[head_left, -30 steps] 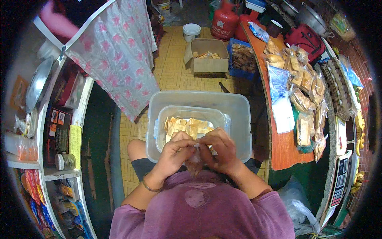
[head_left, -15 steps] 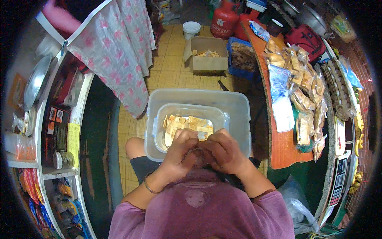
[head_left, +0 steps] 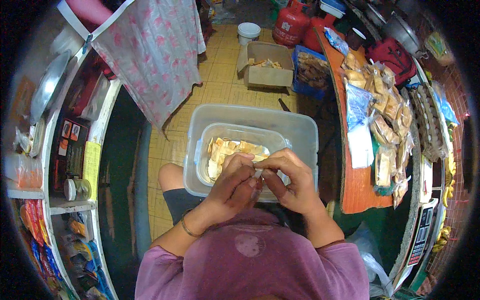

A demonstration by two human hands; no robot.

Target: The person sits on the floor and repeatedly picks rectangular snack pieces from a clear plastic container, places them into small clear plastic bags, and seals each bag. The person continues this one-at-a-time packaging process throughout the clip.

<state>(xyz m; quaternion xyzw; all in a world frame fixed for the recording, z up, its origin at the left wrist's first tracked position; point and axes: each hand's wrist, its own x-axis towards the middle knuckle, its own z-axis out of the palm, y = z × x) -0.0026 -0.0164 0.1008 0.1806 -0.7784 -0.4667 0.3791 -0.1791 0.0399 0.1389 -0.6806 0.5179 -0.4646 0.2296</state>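
Observation:
My left hand (head_left: 234,184) and my right hand (head_left: 287,179) meet in front of my chest, over the near rim of a large clear plastic tub (head_left: 250,113). Both are closed, fingertips together on a small whitish piece (head_left: 258,173). Fingers cover most of it, so its kind cannot be made out. Inside the tub stands a smaller clear plastic container (head_left: 270,131). Flat, pale yellow and brownish pieces (head_left: 227,149) lie in it, just beyond my hands, which hide its near right part.
On the right, an orange-brown table (head_left: 352,187) bears several bagged breads (head_left: 385,107). Beyond the tub are a cardboard box (head_left: 270,76), a blue crate (head_left: 311,70), a white bucket (head_left: 248,33) and red gas cylinders (head_left: 291,24). A flowered curtain (head_left: 150,60) and shelves (head_left: 75,205) line the left.
My hands have opened out from a tight clasp and moved slightly right, baring the whitish piece at the fingertips. The view has shifted a little.

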